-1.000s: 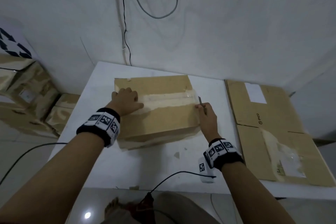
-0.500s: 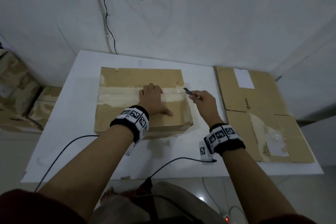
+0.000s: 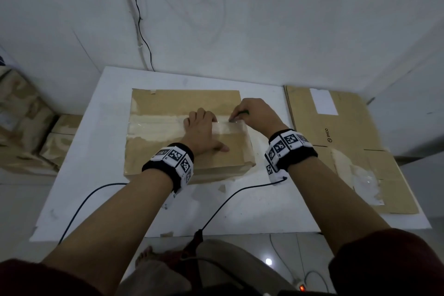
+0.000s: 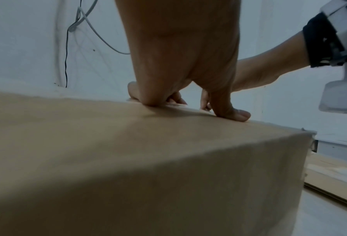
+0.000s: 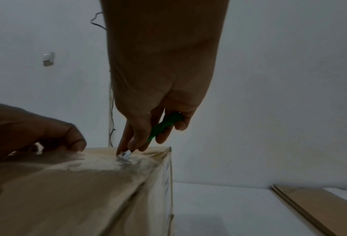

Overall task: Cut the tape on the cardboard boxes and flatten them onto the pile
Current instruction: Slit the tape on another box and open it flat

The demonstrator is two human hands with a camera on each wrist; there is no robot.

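- From the head we look steeply down on the counter [image 3: 101, 151], the cardboard box [image 3: 168, 103] in the middle.
- Our left wrist view sits low and close, facing along the left hand [image 4: 180, 63] over the box top.
- Our right wrist view looks along the right hand [image 5: 158, 95] at the box's right end.
- All three share that taped box top.

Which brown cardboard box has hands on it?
The taped brown cardboard box standing unflattened on the white table; the flattened boxes on its right lie untouched.
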